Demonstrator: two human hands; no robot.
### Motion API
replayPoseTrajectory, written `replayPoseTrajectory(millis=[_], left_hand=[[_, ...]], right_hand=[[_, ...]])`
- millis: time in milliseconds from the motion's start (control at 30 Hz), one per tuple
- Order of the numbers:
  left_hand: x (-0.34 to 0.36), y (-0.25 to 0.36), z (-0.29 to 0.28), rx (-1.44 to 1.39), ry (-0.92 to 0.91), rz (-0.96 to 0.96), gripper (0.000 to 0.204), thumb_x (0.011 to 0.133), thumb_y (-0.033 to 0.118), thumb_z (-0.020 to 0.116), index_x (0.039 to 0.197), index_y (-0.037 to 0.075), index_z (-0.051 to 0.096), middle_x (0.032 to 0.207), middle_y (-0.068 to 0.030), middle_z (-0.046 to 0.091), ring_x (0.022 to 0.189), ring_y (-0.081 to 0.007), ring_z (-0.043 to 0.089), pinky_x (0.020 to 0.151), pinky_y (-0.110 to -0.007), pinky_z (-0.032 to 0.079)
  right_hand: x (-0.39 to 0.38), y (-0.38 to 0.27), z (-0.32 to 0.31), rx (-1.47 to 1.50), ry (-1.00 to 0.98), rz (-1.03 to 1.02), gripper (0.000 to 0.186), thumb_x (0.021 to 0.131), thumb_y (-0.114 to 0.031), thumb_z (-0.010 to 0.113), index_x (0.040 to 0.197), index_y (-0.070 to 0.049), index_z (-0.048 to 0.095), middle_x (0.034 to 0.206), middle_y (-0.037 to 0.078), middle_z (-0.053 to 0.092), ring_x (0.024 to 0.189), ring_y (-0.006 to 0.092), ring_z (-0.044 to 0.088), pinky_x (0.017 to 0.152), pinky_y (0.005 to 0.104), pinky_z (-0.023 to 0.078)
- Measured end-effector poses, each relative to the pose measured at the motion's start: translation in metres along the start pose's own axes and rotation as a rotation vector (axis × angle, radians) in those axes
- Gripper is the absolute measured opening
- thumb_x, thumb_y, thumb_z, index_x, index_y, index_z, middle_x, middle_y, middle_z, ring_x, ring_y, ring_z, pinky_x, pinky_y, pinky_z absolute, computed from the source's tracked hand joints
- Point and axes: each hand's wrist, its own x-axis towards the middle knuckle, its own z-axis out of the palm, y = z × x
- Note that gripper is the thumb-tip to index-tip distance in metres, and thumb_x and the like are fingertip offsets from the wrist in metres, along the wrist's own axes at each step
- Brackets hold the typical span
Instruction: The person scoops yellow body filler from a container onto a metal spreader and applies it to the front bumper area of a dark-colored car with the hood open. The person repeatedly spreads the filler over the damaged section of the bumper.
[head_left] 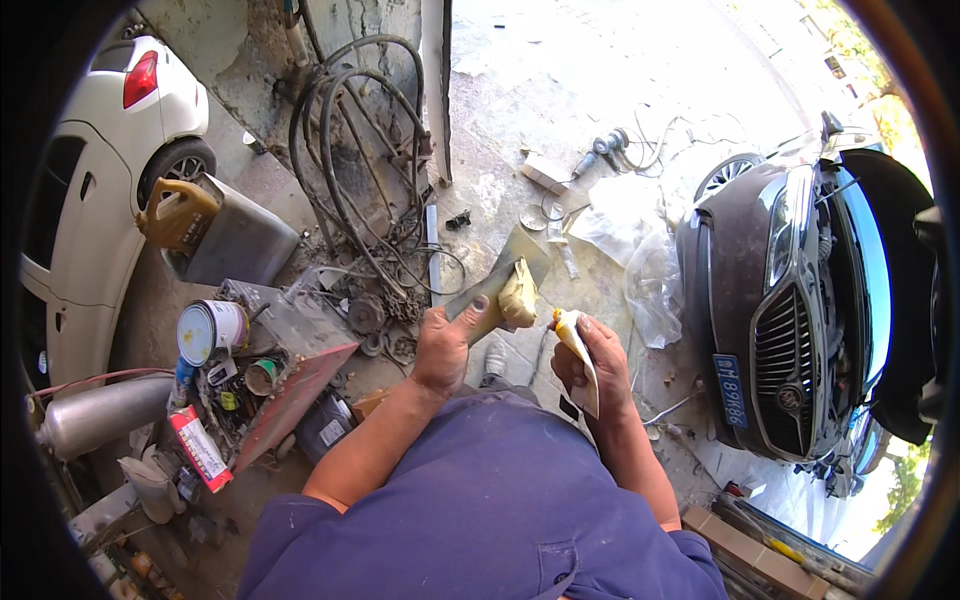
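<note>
My left hand [441, 350] is closed round the near end of a flat greyish mixing board [524, 248], thumb on top. On the board sits a thick lump of cream-coloured putty [518, 298]. To the right of it, my right hand [603, 358] grips a flattened whitish tube [581, 362], with yellow-orange paste at its upper end. A small gap separates the tube from the putty. My right fingers partly hide the tube.
A dark car [775, 310] with its hood up stands at right, a white car [110, 160] at left. Hoses [330, 130] hang by the wall. A cluttered stand holds an open paint can [200, 335]. Plastic sheeting [652, 285] and a corded power tool [605, 145] lie ahead.
</note>
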Motion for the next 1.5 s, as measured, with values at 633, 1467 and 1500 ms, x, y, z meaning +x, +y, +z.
replayPoseTrajectory(millis=[633, 1467, 1500], left_hand=[[0.010, 0.009, -0.002, 0.035, -0.005, -0.023, 0.040, 0.117, 0.019, 0.060, 0.143, -0.010, 0.069, 0.129, -0.0152, 0.079, 0.118, -0.0213, 0.076, 0.109, -0.037, 0.058], [0.022, 0.000, -0.002, 0.143, -0.042, -0.037, 0.036, 0.117, 0.019, 0.062, 0.143, -0.004, 0.073, 0.129, -0.0074, 0.079, 0.115, -0.0122, 0.071, 0.104, -0.030, 0.056], [0.022, 0.000, -0.002, 0.147, -0.043, -0.044, 0.036, 0.117, 0.019, 0.062, 0.143, -0.005, 0.073, 0.129, -0.0074, 0.079, 0.115, -0.0121, 0.071, 0.104, -0.030, 0.056]], right_hand=[[0.009, 0.005, 0.002, 0.090, -0.032, 0.023, 0.046, 0.120, -0.037, 0.049, 0.123, 0.004, 0.069, 0.055, -0.003, 0.043, 0.043, 0.0097, 0.035, 0.047, 0.0297, 0.031], [0.037, 0.006, 0.023, 0.044, 0.153, 0.035, 0.035, 0.119, -0.030, 0.057, 0.096, -0.005, 0.064, 0.057, 0.000, 0.044, 0.043, 0.0117, 0.035, 0.043, 0.0307, 0.031], [0.037, 0.006, 0.023, 0.042, 0.168, 0.036, 0.035, 0.119, -0.030, 0.057, 0.096, -0.005, 0.063, 0.057, 0.000, 0.045, 0.042, 0.0118, 0.035, 0.043, 0.0308, 0.032]])
